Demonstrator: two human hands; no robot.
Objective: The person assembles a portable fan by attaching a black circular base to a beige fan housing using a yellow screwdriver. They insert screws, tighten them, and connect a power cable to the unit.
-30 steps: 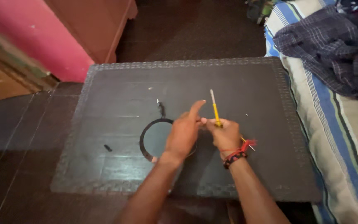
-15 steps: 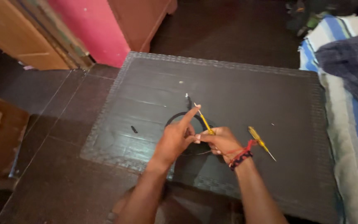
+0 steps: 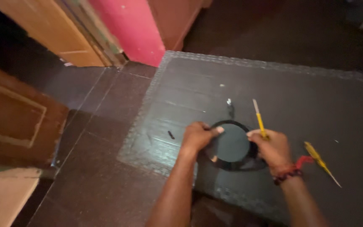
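Head cam looked down on a dark textured surface (image 3: 299, 92) w/ both hands at a round black-rimmed disc (image 3: 231, 145), prob. a lens or mirror, lying flat near the surface's front edge. Left hand (image 3: 198, 136) sat at the disc's left rim, fingers curled shut on the rim, thumb pointing in toward the centre. Right hand (image 3: 274, 149) was at the right rim, fingers closed around a thin yellow tool (image 3: 259, 119) w/ pale tip; its long axis ran up and slightly left, away from the person. Disc lay directly btwn the two hands, both touching it, neither clearly nearer. A second yellow screwdriver (image 3: 319, 156) lay loose on the surface just right of the right wrist, angled down-right. Small black bit (image 3: 171, 135) lay left of the left hand, apart from it.
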